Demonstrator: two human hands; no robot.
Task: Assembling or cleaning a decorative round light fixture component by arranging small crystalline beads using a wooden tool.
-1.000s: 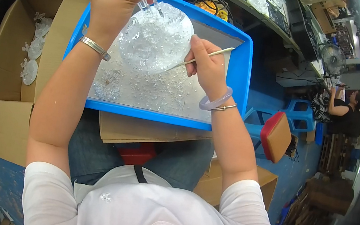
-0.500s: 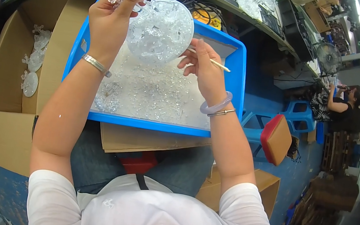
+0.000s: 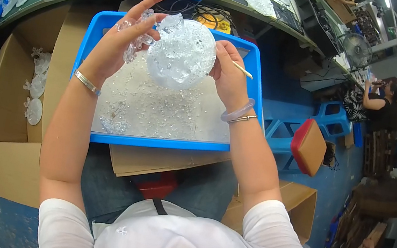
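While hands (image 3: 118,43) (image 3: 228,76) flank the disc (image 3: 180,58), its surface seems pebbled.

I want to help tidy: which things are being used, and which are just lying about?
Seemingly in use:
round clear piece
pale stick, in the right hand
clear knobbly pieces, at the left hand
blue tray, underneath

Probably just lying about:
fan
red-edged seat
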